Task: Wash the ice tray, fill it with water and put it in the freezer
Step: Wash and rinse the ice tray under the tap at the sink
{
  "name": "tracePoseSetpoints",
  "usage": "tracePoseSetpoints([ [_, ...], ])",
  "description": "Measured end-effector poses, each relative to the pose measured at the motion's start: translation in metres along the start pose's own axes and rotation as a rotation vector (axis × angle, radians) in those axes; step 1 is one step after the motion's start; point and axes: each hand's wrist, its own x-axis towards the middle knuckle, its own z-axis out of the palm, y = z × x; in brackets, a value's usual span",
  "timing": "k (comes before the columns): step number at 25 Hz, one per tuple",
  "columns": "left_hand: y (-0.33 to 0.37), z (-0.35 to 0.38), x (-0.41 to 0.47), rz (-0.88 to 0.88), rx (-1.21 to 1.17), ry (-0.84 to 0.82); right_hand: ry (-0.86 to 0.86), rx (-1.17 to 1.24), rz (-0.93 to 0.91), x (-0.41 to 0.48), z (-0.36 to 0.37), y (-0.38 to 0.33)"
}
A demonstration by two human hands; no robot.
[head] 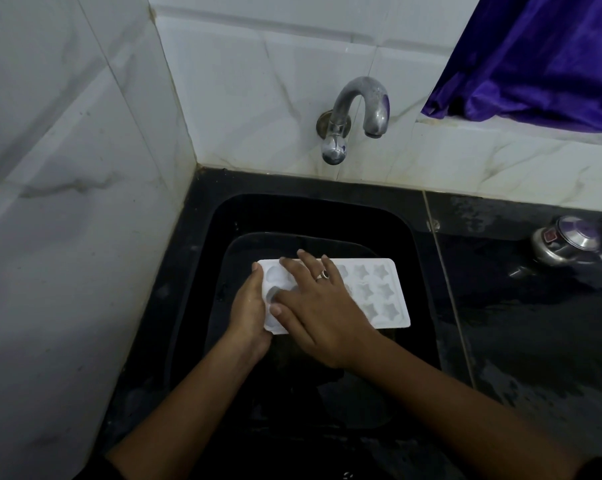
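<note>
**Scrub every cell**

L hand (249, 308) grips tray (379, 296) by its left end, over sink (327, 216). R hand (315, 306) lies flat on it, fingers (308, 265) straight, holding nothing. Best: rub each cell, incl. right-end stars, then rinse under tap (358, 112); no water seen running.

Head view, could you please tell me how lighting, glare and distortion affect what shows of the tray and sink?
In the head view the light is dim; the black sink swallows detail, while the white ice tray stands out, its star moulds soft but readable. Head view: faint sheen on the wet counter, small highlights on the tap, joints of the wall tiles bowed by the wide angle.
</note>
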Motion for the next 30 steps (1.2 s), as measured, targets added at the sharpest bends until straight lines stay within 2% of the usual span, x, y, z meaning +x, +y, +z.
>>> tracePoseSetpoints([
  [10,-0.0017,0.0021,0.0013,-0.006,0.027,-0.037,-0.013,-0.006,-0.022,-0.0001,-0.0017,0.0028],
  [30,-0.0037,-0.0041,0.0044,0.005,0.037,0.014,-0.013,-0.008,-0.021,0.0027,0.0022,0.0007],
])
